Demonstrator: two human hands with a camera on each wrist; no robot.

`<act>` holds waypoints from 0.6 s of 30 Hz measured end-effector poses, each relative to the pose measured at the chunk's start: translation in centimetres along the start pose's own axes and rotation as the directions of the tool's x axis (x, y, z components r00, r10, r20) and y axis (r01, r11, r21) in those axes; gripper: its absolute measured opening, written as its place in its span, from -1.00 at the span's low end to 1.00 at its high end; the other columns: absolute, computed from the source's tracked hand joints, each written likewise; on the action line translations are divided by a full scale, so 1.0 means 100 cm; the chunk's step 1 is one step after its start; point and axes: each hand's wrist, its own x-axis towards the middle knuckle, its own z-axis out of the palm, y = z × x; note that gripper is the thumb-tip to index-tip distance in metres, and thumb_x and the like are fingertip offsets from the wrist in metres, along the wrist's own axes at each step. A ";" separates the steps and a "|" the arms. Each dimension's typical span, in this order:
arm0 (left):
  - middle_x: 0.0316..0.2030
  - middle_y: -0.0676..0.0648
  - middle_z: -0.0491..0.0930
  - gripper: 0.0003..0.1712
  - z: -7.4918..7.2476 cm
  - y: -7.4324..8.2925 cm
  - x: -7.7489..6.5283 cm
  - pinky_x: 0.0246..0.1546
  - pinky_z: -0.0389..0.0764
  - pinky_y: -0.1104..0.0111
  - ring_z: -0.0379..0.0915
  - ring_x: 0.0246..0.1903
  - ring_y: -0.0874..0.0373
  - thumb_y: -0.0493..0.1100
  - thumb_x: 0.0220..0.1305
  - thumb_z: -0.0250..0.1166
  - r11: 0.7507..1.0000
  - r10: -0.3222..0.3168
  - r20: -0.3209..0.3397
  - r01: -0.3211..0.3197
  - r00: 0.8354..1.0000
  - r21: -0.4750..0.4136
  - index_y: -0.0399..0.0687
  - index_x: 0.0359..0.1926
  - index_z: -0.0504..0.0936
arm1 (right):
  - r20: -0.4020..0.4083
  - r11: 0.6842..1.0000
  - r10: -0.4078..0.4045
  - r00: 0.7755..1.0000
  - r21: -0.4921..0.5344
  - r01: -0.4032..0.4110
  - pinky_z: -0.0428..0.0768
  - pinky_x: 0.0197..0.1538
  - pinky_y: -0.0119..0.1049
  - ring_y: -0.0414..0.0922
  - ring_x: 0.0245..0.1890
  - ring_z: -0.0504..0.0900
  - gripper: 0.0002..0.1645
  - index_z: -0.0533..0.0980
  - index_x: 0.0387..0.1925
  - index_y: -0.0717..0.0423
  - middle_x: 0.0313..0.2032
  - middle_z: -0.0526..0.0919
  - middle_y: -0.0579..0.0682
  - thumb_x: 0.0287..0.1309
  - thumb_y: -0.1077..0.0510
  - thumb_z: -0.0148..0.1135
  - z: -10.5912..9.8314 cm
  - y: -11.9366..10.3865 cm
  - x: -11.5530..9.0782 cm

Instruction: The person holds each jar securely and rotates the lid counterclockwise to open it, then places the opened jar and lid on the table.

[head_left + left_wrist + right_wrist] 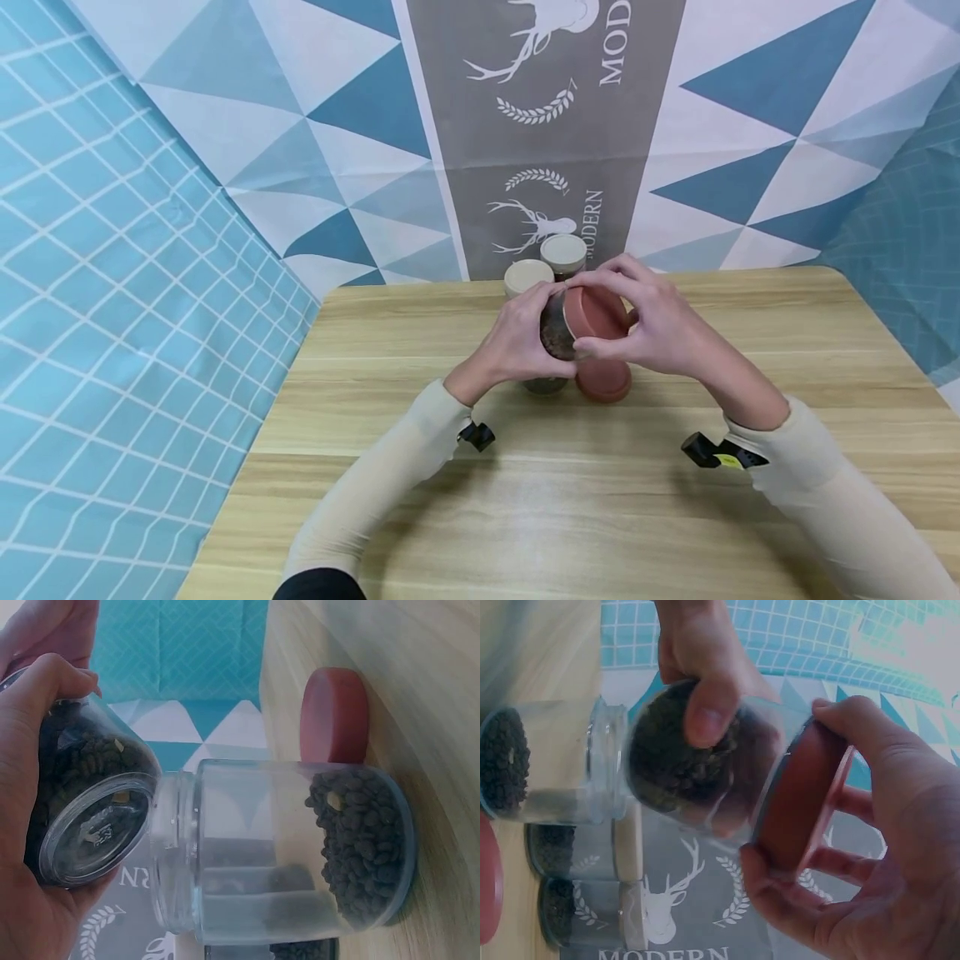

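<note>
Raised over the table, a glass jar (557, 327) of dark dried pieces is tilted between both hands. My left hand (513, 340) grips its glass body, the thumb lying across the side in the right wrist view. With thumb and fingers spread around the rim, my right hand (660, 323) holds the jar's red lid (804, 799). Below stands a lidless glass jar (251, 840) with dark pellets (364, 847) at its bottom; the held jar overlaps its mouth in both wrist views. Another red lid (604, 382) lies on the table beside it.
Two jars with whitish lids, a nearer one (528, 273) and a farther one (564, 250), stand behind the hands near the back edge. The wooden table (525, 500) meets a patterned cloth wall (360, 167) at the back and blue checked cloth (112, 333) on the left.
</note>
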 end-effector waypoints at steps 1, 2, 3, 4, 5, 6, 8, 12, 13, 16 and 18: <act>0.20 -0.21 0.71 0.14 0.000 0.000 0.000 0.25 0.80 0.13 0.70 0.15 -0.04 -0.03 -0.13 0.77 1.000 0.003 0.002 -0.003 1.000 -0.001 -0.30 0.48 0.51 | 0.005 1.000 -0.023 1.000 -0.004 0.023 0.76 -0.31 -0.31 0.05 -0.09 0.71 -0.23 0.69 0.35 -0.04 0.15 0.63 0.13 0.08 0.12 0.75 -0.001 0.000 0.000; 0.19 -0.20 0.71 0.13 0.000 -0.001 0.000 0.24 0.80 0.14 0.70 0.14 -0.04 -0.02 -0.13 0.76 1.000 0.009 0.003 -0.009 1.000 -0.001 -0.29 0.48 0.52 | 0.013 0.999 -0.046 0.999 -0.008 0.046 0.77 -0.29 -0.32 0.05 -0.06 0.72 -0.23 0.70 0.35 -0.03 0.17 0.64 0.13 0.07 0.13 0.75 -0.002 0.001 -0.001; 0.19 -0.20 0.71 0.12 0.000 -0.001 0.000 0.24 0.80 0.14 0.70 0.14 -0.04 -0.02 -0.13 0.76 1.000 0.014 0.004 -0.014 1.000 0.000 -0.29 0.47 0.52 | 0.022 0.998 -0.068 0.997 -0.014 0.068 0.78 -0.27 -0.31 0.05 -0.01 0.72 -0.22 0.70 0.35 -0.03 0.19 0.64 0.13 0.06 0.15 0.76 -0.002 0.001 -0.001; 0.19 -0.20 0.71 0.12 0.000 -0.001 0.000 0.24 0.80 0.14 0.70 0.14 -0.04 -0.02 -0.12 0.76 1.000 0.017 0.004 -0.017 1.000 0.000 -0.29 0.47 0.52 | 0.029 0.995 -0.097 0.995 -0.022 0.097 0.79 -0.22 -0.28 0.06 0.04 0.71 -0.21 0.70 0.36 -0.03 0.21 0.65 0.13 0.05 0.16 0.76 -0.003 0.003 -0.002; 0.19 -0.20 0.71 0.12 0.000 -0.002 0.000 0.24 0.80 0.16 0.70 0.14 -0.03 -0.01 -0.12 0.76 1.000 0.021 0.004 -0.021 1.000 0.000 -0.29 0.47 0.51 | 0.039 0.991 -0.126 0.991 -0.031 0.127 0.80 -0.16 -0.25 0.08 0.10 0.70 -0.20 0.70 0.36 -0.05 0.24 0.65 0.13 0.03 0.16 0.76 -0.004 0.004 -0.002; 0.21 -0.20 0.71 0.13 0.000 -0.001 0.000 0.25 0.80 0.17 0.70 0.15 -0.03 -0.01 -0.12 0.76 1.000 0.024 0.005 -0.024 1.000 0.000 -0.28 0.48 0.51 | 0.047 0.986 -0.158 0.986 -0.037 0.160 0.80 -0.11 -0.21 0.09 0.16 0.68 -0.18 0.70 0.36 -0.06 0.26 0.65 0.13 0.02 0.17 0.77 -0.006 0.006 -0.002; 0.23 -0.21 0.70 0.14 0.000 -0.001 0.000 0.28 0.79 0.19 0.70 0.17 -0.03 0.01 -0.12 0.77 1.000 0.030 0.007 -0.030 1.000 0.002 -0.28 0.48 0.50 | 0.060 0.972 -0.227 0.972 -0.049 0.230 0.80 -0.02 -0.08 0.13 0.26 0.62 -0.14 0.70 0.37 -0.08 0.30 0.65 0.14 -0.03 0.20 0.79 -0.007 0.010 -0.002; 0.26 -0.21 0.70 0.16 -0.001 0.000 0.000 0.32 0.78 0.20 0.70 0.19 -0.04 0.02 -0.12 0.78 0.999 0.038 0.010 -0.038 0.999 0.001 -0.29 0.49 0.50 | 0.071 0.943 -0.323 0.944 -0.060 0.327 0.77 0.07 0.08 0.18 0.35 0.58 -0.09 0.69 0.35 -0.08 0.34 0.64 0.20 -0.12 0.24 0.81 -0.009 0.015 -0.002; 0.26 -0.21 0.70 0.16 -0.001 0.000 0.000 0.33 0.77 0.20 0.70 0.19 -0.04 0.02 -0.12 0.78 0.999 0.039 0.011 -0.039 0.999 0.001 -0.30 0.49 0.50 | 0.073 0.939 -0.335 0.939 -0.061 0.340 0.77 0.08 0.09 0.18 0.35 0.58 -0.09 0.69 0.35 -0.08 0.34 0.64 0.20 -0.13 0.25 0.82 -0.010 0.015 -0.001; 0.26 -0.21 0.70 0.16 -0.002 -0.001 -0.001 0.34 0.77 0.19 0.70 0.20 -0.04 0.02 -0.10 0.77 0.999 0.037 0.013 -0.037 0.999 0.001 -0.30 0.49 0.50 | 0.075 0.934 -0.349 0.934 -0.056 0.354 0.75 0.10 0.11 0.19 0.36 0.57 -0.09 0.69 0.35 -0.06 0.35 0.64 0.21 -0.13 0.25 0.82 -0.010 0.014 -0.001; 0.27 -0.21 0.69 0.15 -0.002 -0.001 -0.001 0.34 0.77 0.19 0.70 0.21 -0.04 0.02 -0.09 0.77 0.999 0.035 0.011 -0.035 0.999 -0.001 -0.29 0.50 0.50 | 0.078 0.938 -0.340 0.937 -0.051 0.344 0.75 0.12 0.12 0.20 0.37 0.56 -0.07 0.68 0.38 -0.05 0.36 0.63 0.20 -0.12 0.24 0.82 -0.010 0.013 0.000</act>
